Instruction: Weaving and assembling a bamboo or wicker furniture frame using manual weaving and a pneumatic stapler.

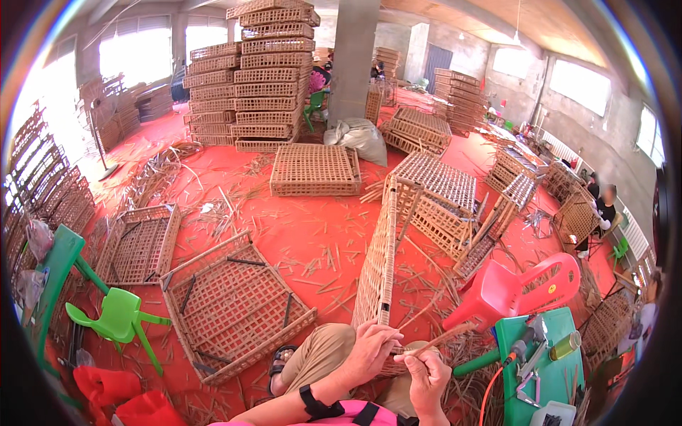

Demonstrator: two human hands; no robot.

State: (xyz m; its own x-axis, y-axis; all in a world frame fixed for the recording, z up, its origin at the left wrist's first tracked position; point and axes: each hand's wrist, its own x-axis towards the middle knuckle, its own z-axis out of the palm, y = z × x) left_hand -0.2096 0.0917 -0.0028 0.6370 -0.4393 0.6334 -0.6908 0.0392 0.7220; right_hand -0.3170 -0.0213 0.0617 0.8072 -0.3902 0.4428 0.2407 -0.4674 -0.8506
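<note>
A woven wicker panel stands upright in front of me, its lower end between my knees. Bent at the wrist, my left hand is closed, its fingertips pinching the panel's lower corner. Close beside it, my right hand is closed with thumb against fingers on a flat brown wicker strip. The strip slants up to the right from that corner. Where exactly it meets the weave is hidden by my fingers.
To the right stand a red plastic chair and a green stool bearing tools and a jar. At left lie a large woven tray and a green chair. Wicker scraps litter the red floor; tray stacks rise behind.
</note>
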